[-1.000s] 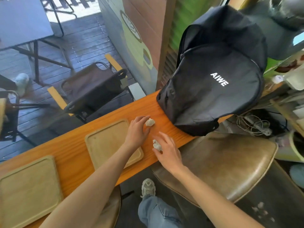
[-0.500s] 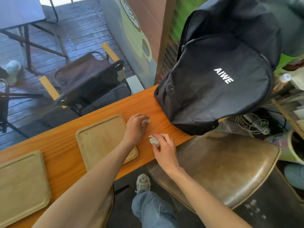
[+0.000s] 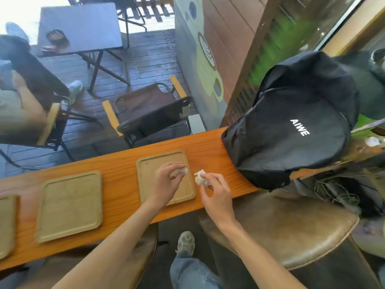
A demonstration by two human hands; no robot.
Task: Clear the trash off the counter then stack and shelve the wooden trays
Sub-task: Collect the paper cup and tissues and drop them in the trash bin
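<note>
My left hand [image 3: 165, 183] pinches a small crumpled white paper [image 3: 183, 171] above the right-hand wooden tray [image 3: 150, 170]. Just right of that tray, my right hand [image 3: 216, 193] holds a second crumpled white paper wad [image 3: 199, 178] over the orange wooden counter [image 3: 120, 170]. Another wooden tray [image 3: 70, 205] lies further left on the counter. A third tray [image 3: 7, 222] is cut off by the left edge of the view.
A black backpack [image 3: 291, 132] stands on the counter's right end, close to my right hand. Brown leather stools [image 3: 291, 230] sit below the counter in front of me. Beyond the glass are folding chairs [image 3: 150, 113], a grey table [image 3: 81, 28] and a seated person [image 3: 18, 97].
Both hands closed on the paper wads and lifted them off the counter. My view swung left, bringing more trays into sight.
</note>
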